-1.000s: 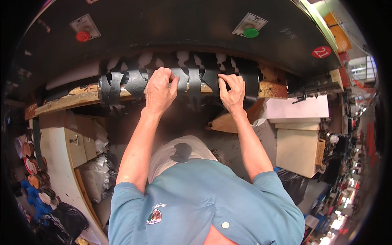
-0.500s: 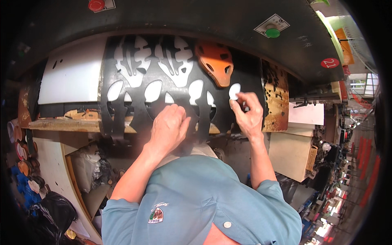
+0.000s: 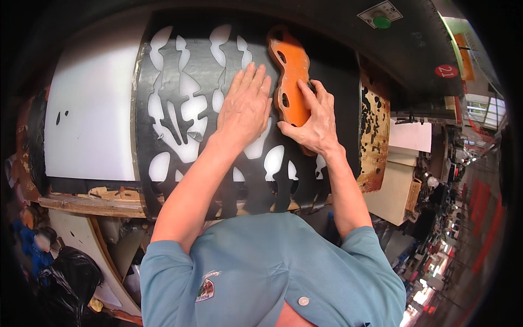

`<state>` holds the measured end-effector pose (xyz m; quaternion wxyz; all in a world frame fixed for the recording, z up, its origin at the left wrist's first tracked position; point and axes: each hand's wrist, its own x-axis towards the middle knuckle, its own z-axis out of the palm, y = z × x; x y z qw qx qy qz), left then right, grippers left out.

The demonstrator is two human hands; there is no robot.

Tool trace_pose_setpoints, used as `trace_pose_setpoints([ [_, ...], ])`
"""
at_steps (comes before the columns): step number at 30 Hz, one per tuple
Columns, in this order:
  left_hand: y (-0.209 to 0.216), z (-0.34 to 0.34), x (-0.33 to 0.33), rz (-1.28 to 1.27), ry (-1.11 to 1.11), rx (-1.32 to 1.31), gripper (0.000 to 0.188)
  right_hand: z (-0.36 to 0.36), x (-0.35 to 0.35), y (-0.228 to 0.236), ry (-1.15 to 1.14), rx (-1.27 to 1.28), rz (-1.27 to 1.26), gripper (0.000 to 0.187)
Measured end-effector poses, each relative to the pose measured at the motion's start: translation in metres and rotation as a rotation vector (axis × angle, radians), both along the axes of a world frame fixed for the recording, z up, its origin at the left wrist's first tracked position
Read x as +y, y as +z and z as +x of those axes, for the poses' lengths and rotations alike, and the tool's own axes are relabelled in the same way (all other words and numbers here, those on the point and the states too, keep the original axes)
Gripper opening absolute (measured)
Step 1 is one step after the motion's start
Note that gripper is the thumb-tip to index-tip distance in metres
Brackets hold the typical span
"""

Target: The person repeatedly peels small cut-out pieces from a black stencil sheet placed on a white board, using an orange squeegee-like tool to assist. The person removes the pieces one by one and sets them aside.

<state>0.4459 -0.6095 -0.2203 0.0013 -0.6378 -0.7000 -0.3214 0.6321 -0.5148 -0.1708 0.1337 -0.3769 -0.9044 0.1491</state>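
Observation:
A black sheet [image 3: 338, 87] with rows of cut-out holes lies over a white board. On its right part rests an orange cutting die [image 3: 295, 60], long and wavy-edged, with small oval openings. My right hand [image 3: 316, 120] grips the near end of the die, with thumb and fingers spread around it. To the left of the die, my left hand [image 3: 245, 106] lies flat on the sheet, fingers stretched out and pointing away from me. It covers some of the cut-outs. Part of the die's near end is hidden under my right hand.
A dark machine beam with a green button [image 3: 382, 22] hangs over the far side. The white board [image 3: 92, 114] shows at the left, above a wooden ledge [image 3: 92, 205]. A worn, stained board [image 3: 373, 141] edges the right. A black plastic bag [image 3: 71, 280] sits low at left.
My left hand has gone from curled near the sheet's front edge to flat further in. My right hand has left a cut-out for the die. More of the sheet and die now shows.

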Motion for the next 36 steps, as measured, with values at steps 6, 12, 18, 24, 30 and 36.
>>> trace_pose_setpoints([
  [6, -0.003, -0.002, -0.002, -0.018, -0.030, -0.020, 0.046, 0.023, 0.035, 0.038, -0.014, 0.327, -0.632, 0.100],
  [12, 0.037, 0.038, -0.022, -0.097, -0.074, -0.489, 0.066, 0.026, 0.033, 0.060, -0.146, 0.692, -1.059, 0.085],
  [18, 0.055, 0.099, -0.033, -0.113, -0.222, -1.487, 0.081, 0.008, 0.010, 0.038, -0.158, 0.983, -1.196, 0.075],
  [24, 0.033, 0.093, -0.042, -0.194, -0.041, -1.428, 0.032, 0.010, 0.008, 0.032, -0.155, 1.011, -1.190, 0.075],
  [30, 0.018, 0.058, -0.063, -0.068, 0.252, -1.506, 0.037, 0.031, 0.014, 0.038, -0.193, 0.964, -1.199, 0.077],
  [36, 0.020, 0.032, -0.096, 0.051, 0.261, -1.769, 0.031, 0.073, 0.000, 0.049, -0.290, 0.792, -0.765, 0.095],
])
